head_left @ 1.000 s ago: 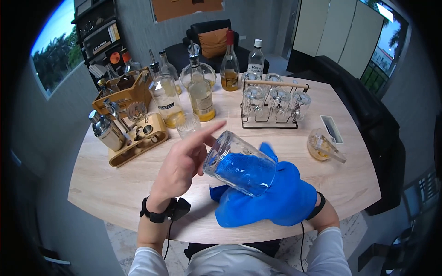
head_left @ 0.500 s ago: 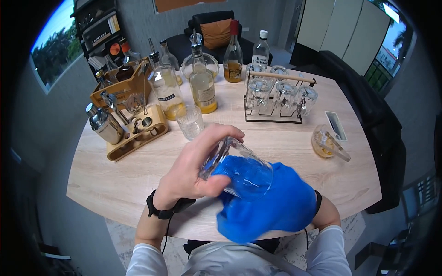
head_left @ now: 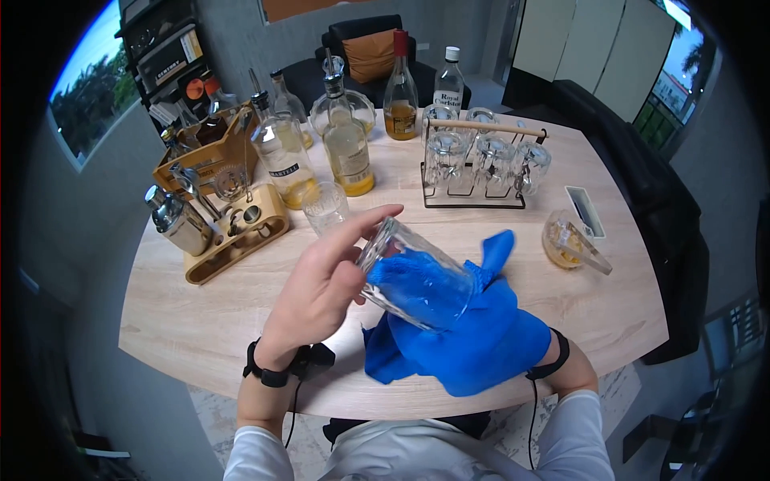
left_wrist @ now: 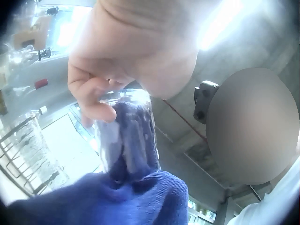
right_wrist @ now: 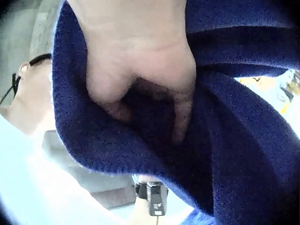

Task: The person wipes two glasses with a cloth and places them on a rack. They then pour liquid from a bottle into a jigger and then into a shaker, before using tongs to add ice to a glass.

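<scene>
A clear drinking glass (head_left: 423, 301) lies tilted in the air above the table, its base toward my left hand (head_left: 317, 293). That hand holds it by the base end, with fingertips and thumb at the glass in the left wrist view. A blue cloth (head_left: 489, 341) is stuffed inside the glass and drapes out over its mouth. My right hand (right_wrist: 140, 70) is under the cloth, hidden from the head view. In the right wrist view its thumb and fingers grip into the folds. Beyond the left hand stands a cut-glass tumbler (head_left: 325, 207).
A bamboo bar-tool stand (head_left: 241, 248) with a shaker (head_left: 180, 220) sits at left. Behind are a wooden crate (head_left: 208, 164) and several liquor bottles (head_left: 349, 152). A wire rack (head_left: 473, 202) holds upturned glasses. An ashtray-like bowl (head_left: 561, 240) with tongs stands at right.
My left hand wrapped further around the glass half a second ago, then drew back to its base end. The cloth has shifted, and one corner now sticks up beside the glass.
</scene>
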A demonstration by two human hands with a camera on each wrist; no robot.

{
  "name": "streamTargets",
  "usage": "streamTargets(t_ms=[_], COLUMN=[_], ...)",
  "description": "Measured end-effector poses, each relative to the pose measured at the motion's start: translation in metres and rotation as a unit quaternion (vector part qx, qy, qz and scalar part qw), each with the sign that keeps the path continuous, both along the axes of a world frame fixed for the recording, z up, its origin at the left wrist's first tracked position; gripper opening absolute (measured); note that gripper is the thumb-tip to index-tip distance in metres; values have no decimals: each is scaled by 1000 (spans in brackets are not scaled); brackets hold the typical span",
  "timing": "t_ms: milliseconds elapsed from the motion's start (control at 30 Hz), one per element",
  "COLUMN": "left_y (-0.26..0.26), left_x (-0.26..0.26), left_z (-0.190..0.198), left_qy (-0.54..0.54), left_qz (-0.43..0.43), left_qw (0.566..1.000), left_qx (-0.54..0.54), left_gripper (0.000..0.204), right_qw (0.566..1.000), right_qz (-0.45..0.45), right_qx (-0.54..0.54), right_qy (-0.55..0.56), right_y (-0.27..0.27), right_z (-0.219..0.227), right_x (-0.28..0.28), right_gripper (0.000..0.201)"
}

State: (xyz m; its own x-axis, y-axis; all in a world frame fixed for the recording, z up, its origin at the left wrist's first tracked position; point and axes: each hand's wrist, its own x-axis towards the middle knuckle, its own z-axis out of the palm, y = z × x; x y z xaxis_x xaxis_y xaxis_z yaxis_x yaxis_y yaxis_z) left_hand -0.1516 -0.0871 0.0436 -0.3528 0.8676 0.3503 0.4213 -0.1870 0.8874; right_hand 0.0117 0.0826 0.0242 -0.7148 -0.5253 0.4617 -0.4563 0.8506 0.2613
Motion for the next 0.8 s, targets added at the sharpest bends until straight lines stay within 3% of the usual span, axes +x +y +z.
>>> streamTargets(t_ms=[33,67,100,167,300,367,400,467,500,533,600,700,767,800], left_y=[1,8,14,14,18,24,25,26,26,26,24,15,8,8], left_x=[5,5,5,12,8,0,-2,-7,-7,-7,-8,-15,-14,-12], left_z=[4,-3,-9,-1,-9,-21,-22,-23,-22,-22,-20,-17,-12,-11], left_qy=[-3,55,115,72,90,125,125,191,192,169,145,91,-2,-28], left_qz=[20,32,51,92,102,60,60,29,29,26,26,-3,-24,-32], left_qw=[999,998,990,993,991,983,983,969,969,974,980,989,1000,999], left_qx=[-47,11,69,-24,-10,118,118,153,154,145,137,120,13,-14], left_gripper=[60,51,43,39,41,54,54,73,73,80,88,94,91,88], right_qw=[1000,993,990,984,991,978,901,814,762,718,670,679,878,940], right_qz=[0,24,38,65,17,5,2,13,14,7,0,-13,-85,-117], right_qx=[-2,111,124,148,-126,-194,-374,-495,-554,-593,-628,-645,-421,-290], right_qy=[0,40,53,81,-45,-75,-220,-304,-336,-365,-396,-351,-213,-134], right_y=[5,9,11,8,1,-2,0,6,9,14,15,0,1,1], right_z=[-15,-28,-35,-33,-14,4,18,22,24,15,10,22,8,-3], right_x=[-2,-9,-8,-12,-5,0,2,4,5,2,2,-1,-3,-5], right_gripper=[37,36,33,29,25,24,25,23,22,41,59,60,49,45])
